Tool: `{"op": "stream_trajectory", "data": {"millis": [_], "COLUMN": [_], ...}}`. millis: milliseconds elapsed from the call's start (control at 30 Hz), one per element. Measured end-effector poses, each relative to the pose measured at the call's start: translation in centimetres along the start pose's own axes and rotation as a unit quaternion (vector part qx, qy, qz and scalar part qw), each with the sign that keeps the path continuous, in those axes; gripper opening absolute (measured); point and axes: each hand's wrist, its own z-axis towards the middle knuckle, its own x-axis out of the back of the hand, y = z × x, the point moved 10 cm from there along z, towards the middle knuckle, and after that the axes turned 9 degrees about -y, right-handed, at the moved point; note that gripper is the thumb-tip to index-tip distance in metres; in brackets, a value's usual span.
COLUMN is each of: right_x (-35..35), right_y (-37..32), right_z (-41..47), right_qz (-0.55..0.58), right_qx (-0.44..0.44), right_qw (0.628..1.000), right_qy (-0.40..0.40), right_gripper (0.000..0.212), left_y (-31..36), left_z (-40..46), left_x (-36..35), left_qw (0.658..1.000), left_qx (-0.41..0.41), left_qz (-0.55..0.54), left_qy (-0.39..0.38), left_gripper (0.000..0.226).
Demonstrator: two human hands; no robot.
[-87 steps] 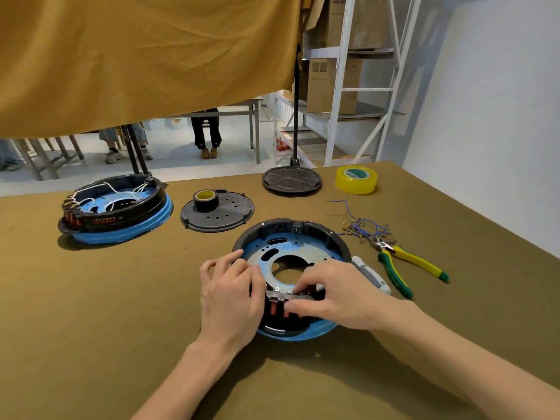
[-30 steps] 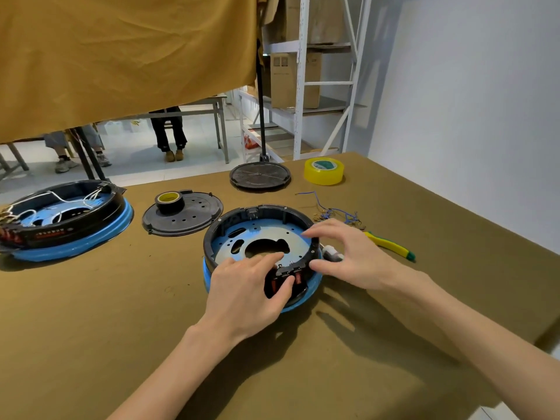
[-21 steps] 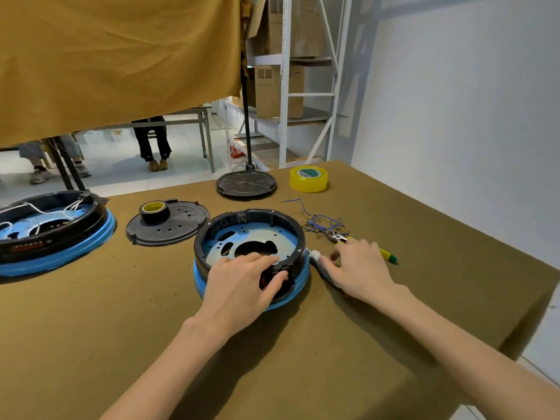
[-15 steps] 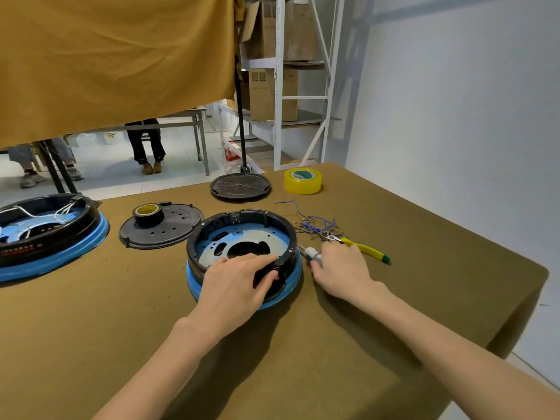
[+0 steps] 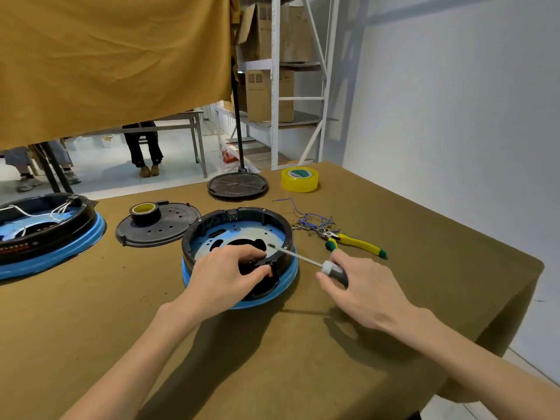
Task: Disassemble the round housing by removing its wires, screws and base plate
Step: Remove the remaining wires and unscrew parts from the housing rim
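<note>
The round black housing (image 5: 278, 222) with a blue bottom ring sits mid-table, its silver base plate (image 5: 242, 234) showing inside. My left hand (image 5: 224, 277) rests on its near rim, fingers curled over the black part at the front edge. My right hand (image 5: 363, 286) grips a screwdriver (image 5: 330, 269) by its dark handle. The thin shaft slants up-left over the rim, its tip above the base plate. A pile of removed blue wires (image 5: 312, 221) lies to the right of the housing.
Yellow-green pliers (image 5: 354, 242) lie right of the housing. A black cover (image 5: 169, 225) carrying a tape roll and a second wired housing (image 5: 45, 231) sit to the left. A black disc (image 5: 238, 184) and yellow tape (image 5: 300, 178) lie behind. The table edge runs along the right.
My right hand left the housing rim, picked the screwdriver up from the table beside it and brought its tip over the base plate. My left hand stayed on the near rim.
</note>
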Motion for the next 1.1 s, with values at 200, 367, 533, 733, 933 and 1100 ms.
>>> {"op": "stream_trajectory", "data": {"millis": [200, 367, 533, 733, 933, 1100], "right_x": [-0.6, -0.7, -0.3, 0.3, 1.5, 0.9], "right_y": [0.7, 1.4, 0.9, 0.3, 0.0, -0.2], "right_z": [-1.7, -2.1, -1.9, -1.5, 1.5, 5.1], "right_qz": [-0.075, -0.092, -0.103, -0.126, -0.228, -0.28], "right_qx": [-0.002, -0.01, -0.002, 0.015, 0.08, 0.116], "right_qw": [0.997, 0.996, 0.995, 0.992, 0.97, 0.953], "right_qy": [0.016, 0.006, 0.009, 0.016, 0.038, -0.003], "right_gripper": [0.058, 0.057, 0.056, 0.061, 0.047, 0.055], "left_y": [-0.2, -0.3, -0.5, -0.5, 0.6, 0.5], "left_z": [0.2, 0.2, 0.2, 0.2, -0.3, -0.3], "left_x": [0.0, -0.1, -0.3, -0.4, 0.3, 0.1], "left_qw": [1.0, 1.0, 0.999, 0.999, 0.999, 0.998], "left_qx": [-0.004, -0.013, -0.004, -0.01, -0.032, -0.035], "left_qz": [0.004, -0.001, -0.021, -0.014, 0.012, 0.01], "left_qy": [-0.011, -0.018, -0.035, -0.037, 0.022, 0.041], "left_gripper": [0.034, 0.038, 0.041, 0.045, 0.037, 0.04]}}
